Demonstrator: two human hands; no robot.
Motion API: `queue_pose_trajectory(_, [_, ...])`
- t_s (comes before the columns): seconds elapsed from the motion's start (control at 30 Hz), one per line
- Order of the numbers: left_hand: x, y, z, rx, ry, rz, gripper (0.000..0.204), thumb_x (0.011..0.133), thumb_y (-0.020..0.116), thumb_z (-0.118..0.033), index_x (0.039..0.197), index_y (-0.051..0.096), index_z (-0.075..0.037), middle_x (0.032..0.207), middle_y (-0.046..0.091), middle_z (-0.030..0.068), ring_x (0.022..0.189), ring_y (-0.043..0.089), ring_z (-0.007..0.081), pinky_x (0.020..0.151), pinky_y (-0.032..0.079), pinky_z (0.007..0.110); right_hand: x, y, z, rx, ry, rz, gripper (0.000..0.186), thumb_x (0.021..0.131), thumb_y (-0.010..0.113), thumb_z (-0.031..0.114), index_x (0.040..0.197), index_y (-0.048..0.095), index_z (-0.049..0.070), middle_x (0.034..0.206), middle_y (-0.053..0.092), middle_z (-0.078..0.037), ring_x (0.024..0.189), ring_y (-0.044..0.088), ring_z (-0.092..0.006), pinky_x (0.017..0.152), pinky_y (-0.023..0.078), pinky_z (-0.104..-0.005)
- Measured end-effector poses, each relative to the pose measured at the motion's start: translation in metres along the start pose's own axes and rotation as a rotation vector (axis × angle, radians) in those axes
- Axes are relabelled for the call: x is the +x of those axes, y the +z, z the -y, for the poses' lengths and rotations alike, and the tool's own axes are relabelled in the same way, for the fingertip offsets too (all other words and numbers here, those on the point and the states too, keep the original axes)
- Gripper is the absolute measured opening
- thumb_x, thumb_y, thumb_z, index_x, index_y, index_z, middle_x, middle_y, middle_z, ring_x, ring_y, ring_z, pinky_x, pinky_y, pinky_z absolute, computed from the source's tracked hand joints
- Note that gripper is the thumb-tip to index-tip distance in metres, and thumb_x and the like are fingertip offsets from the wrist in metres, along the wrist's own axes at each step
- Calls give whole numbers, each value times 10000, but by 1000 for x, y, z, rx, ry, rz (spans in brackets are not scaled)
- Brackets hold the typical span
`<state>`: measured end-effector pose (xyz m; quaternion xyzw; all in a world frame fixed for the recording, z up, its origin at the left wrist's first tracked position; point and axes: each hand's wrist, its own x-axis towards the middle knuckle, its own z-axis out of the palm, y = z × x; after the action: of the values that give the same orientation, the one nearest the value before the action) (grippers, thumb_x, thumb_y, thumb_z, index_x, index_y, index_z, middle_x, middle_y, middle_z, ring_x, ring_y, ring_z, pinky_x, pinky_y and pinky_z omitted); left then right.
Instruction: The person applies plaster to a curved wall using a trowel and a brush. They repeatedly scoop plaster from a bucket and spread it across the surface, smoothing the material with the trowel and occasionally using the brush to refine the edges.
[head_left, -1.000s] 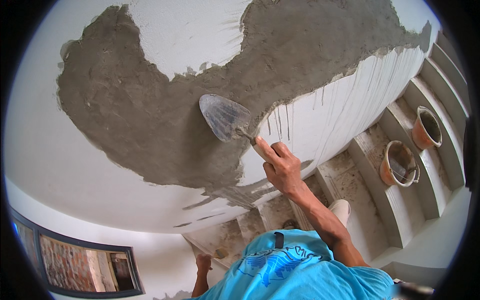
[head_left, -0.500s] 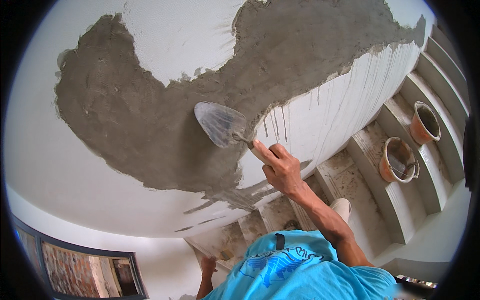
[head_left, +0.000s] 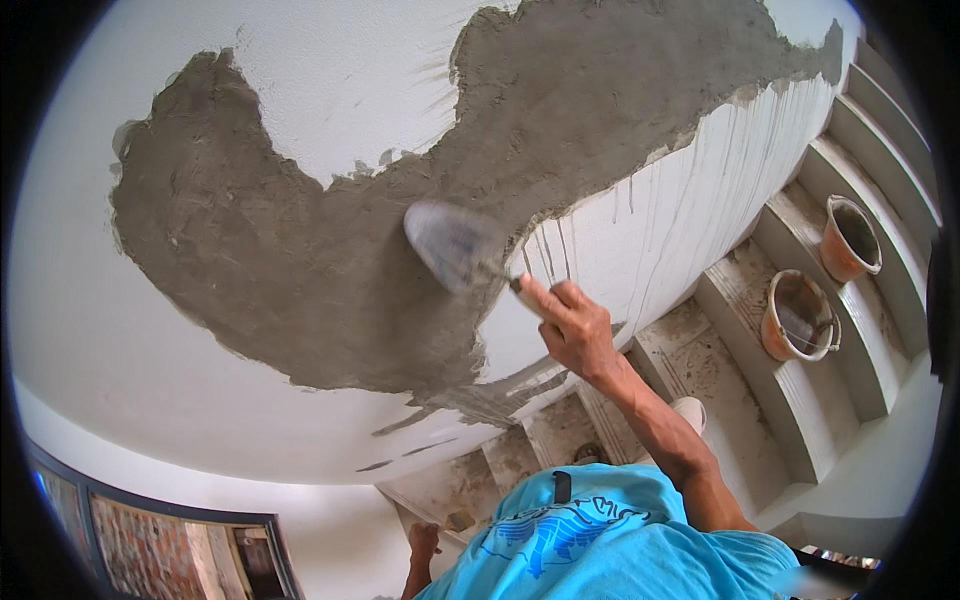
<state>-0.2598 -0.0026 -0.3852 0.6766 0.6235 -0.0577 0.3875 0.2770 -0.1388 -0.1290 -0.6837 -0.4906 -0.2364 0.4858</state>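
Note:
My right hand (head_left: 583,328) is wrapped round the handle of a pointed masonry trowel (head_left: 448,245). One finger stretches along the handle toward the blade, which is blurred by motion. The blade lies over a broad patch of wet grey mortar (head_left: 270,270) on the white wall (head_left: 350,90); whether it touches the mortar I cannot tell. Low at my left side, my left hand (head_left: 425,540) hangs with its fingers curled and nothing visible in them, away from the wall.
Dirty stairs (head_left: 715,370) climb along the wall to the right, and I stand on them. Two mortar-stained orange buckets, a nearer one (head_left: 772,325) and a farther one (head_left: 835,245), stand on the steps. A dark-framed window (head_left: 180,510) is at the lower left.
The trowel and my right hand have moved slightly right across the mortar. My left hand has shifted a little, its fingers now more curled. The buckets stay put.

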Motion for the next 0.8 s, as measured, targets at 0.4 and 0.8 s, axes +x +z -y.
queue_pose_trajectory(0.4, [-23,-16,-39,-2,101,-11,308,890,591,-191,795,713,75,606,616,152,465,655,296,404,574,403,24,-18,-40,-83,102,-246,772,711,636,-106,1427,617,183,849,544,-60,667,580,-213,585,529,-366])
queue_pose_trajectory(0.8, [5,-8,12,83,320,60,293,865,591,-178,813,713,82,605,597,163,472,653,304,419,580,392,35,-28,-37,-65,114,-299,789,698,618,-100,1428,614,197,893,568,-77,697,598,-219,580,528,-374])
